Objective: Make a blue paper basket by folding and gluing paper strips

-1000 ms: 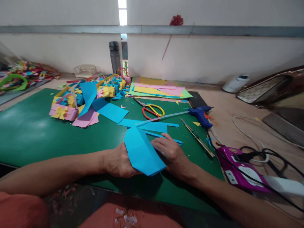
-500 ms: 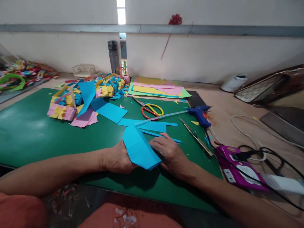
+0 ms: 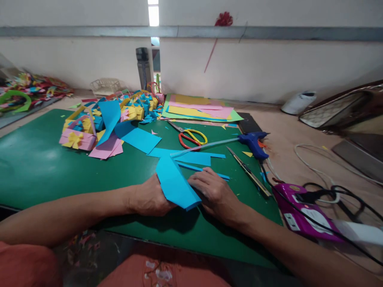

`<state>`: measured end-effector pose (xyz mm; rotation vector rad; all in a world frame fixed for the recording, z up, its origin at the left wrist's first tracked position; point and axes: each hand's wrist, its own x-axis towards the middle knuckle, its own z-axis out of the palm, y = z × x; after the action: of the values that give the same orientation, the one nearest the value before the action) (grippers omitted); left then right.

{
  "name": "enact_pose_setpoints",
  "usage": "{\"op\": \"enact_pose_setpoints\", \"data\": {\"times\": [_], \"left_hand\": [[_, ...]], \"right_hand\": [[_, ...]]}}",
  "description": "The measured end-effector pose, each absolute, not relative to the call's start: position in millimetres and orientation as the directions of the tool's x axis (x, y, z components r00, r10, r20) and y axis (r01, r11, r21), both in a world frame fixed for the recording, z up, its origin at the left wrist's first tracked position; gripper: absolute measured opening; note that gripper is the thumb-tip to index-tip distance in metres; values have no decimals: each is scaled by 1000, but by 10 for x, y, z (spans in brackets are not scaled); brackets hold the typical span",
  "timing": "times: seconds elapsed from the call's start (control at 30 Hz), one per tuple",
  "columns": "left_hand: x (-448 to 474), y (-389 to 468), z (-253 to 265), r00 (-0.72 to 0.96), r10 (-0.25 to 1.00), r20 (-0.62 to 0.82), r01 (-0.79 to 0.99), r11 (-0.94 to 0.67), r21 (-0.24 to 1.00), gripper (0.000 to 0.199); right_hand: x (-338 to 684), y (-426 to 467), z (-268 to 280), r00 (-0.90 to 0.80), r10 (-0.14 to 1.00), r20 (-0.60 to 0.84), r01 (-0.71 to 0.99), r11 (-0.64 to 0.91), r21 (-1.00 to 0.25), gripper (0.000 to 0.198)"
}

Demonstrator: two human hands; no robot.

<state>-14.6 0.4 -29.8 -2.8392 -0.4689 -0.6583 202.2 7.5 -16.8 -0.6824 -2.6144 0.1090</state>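
Blue paper: near edge shorter than before; fold likely tightening.
Left hand: holds it.
Right hand: grip unclear.

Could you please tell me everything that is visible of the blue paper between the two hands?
The blue paper looks plain and smooth, like thin card, with straight edges, angled corners and apparently a second layer at its lower end. It is tilted above the green mat, broad face toward the camera. The left grip holds it from the left, partly hidden behind it; the right grip is at its right edge, contact unclear. Whether its top touches the clear glue stick cannot be told.
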Motion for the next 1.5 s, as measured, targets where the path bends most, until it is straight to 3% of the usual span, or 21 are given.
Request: {"op": "enact_pose_setpoints", "data": {"times": [0.1, 0.43, 0.97, 1.5], "left_hand": [[-128, 17, -301, 808, 188, 559, 319, -936, -147, 10], [-116, 68, -359, 879, 304, 368, 368, -922, -117, 7], [-106, 67, -351, 890, 329, 315, 370, -925, -81, 9], [-126, 76, -364, 883, 302, 360, 356, -930, -93, 9]], "right_hand": [[2024, 75, -173, -785, 470, 404, 441, 882, -168, 21], [2028, 52, -188, -794, 477, 377, 465, 876, -129, 20], [2040, 51, -182, -803, 487, 345, 470, 872, -137, 21], [2042, 52, -180, -804, 480, 352, 468, 875, -124, 20]]}}
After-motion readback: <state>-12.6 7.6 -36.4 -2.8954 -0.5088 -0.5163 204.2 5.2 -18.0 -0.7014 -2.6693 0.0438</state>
